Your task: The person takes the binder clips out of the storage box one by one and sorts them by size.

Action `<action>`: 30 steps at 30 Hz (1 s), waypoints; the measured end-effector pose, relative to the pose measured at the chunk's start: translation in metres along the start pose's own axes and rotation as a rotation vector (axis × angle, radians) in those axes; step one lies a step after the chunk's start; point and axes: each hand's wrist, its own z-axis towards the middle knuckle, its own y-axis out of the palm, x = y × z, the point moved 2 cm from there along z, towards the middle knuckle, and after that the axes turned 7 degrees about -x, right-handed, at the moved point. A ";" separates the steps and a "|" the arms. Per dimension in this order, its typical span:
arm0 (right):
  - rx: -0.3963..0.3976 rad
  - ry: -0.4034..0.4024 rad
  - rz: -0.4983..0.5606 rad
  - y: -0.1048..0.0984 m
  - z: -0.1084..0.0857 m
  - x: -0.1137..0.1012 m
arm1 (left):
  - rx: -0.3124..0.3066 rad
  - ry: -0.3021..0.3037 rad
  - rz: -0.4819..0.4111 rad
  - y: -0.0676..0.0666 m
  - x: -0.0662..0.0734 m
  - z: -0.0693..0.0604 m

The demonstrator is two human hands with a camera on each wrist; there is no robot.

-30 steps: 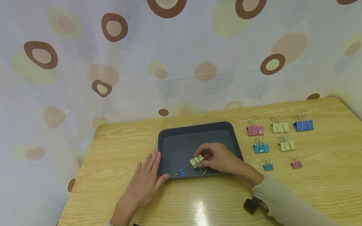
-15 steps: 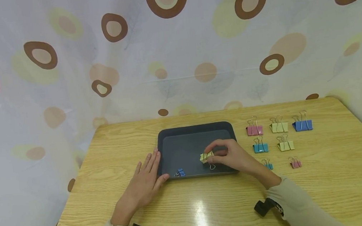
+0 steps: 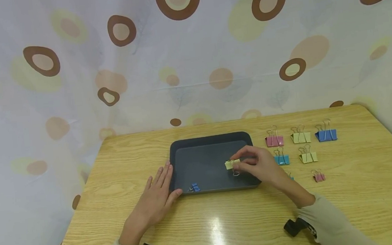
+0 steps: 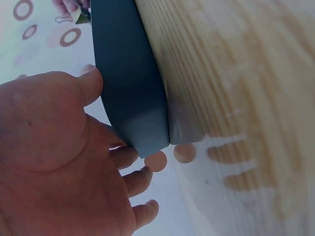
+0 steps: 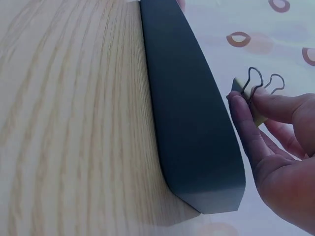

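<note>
Between thumb and fingers, my right hand [image 3: 261,165] pinches a pale yellow binder clip [image 3: 232,164] over the right part of a dark grey tray [image 3: 199,159]. In the right wrist view the wire handles of this yellow clip [image 5: 256,81] stick up past the fingers. My left hand [image 3: 154,202] lies with fingers straight against the tray's left side; the left wrist view has the thumb and fingers of that hand [image 4: 54,142] touching the tray wall [image 4: 130,78]. A small blue binder clip [image 3: 195,187] lies at the tray's front left.
Right of the tray, binder clips stand in rows: pink [image 3: 274,141], yellow [image 3: 301,138] and blue [image 3: 327,135] at the back, teal [image 3: 282,160] and yellow [image 3: 309,157] in the middle, small pink [image 3: 319,177] in front. My right wrist mostly hides a small teal clip [image 3: 292,178].
My right hand has carried the yellow binder clip rightward and slightly back across the tray. The wrist now covers most of the small teal clip. My left hand has stayed in place.
</note>
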 end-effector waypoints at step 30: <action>0.132 -0.110 -0.051 -0.022 -0.016 -0.003 | -0.004 -0.005 0.005 0.002 -0.001 0.001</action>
